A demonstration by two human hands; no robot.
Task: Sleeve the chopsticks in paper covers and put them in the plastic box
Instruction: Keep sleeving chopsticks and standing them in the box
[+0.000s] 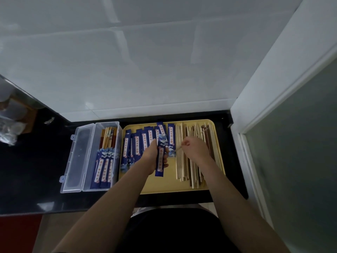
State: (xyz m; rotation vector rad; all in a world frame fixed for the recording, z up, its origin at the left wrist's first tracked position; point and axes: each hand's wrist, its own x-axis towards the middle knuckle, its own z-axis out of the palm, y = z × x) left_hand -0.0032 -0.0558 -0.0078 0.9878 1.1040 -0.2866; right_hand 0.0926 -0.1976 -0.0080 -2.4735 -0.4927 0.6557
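My left hand point(152, 157) grips one blue paper cover point(160, 157) upright above the yellow tray point(164, 185). My right hand point(196, 147) pinches a thin pale chopstick point(197, 134) over the pile of loose chopsticks point(187, 167) on the tray's right side, its near tip pointing toward the cover. More blue covers point(138, 143) lie spread over the tray's left and back. The clear plastic box point(116, 136) stands left of the tray with its lid point(78, 157) open flat, and several sleeved chopsticks point(105, 161) lie inside.
The tray and box sit on a black counter point(36, 170) against a white tiled wall point(145, 70). A white frame with frosted glass point(291, 143) closes the right side. Clear bags and a wooden item point(11, 125) lie at the far left.
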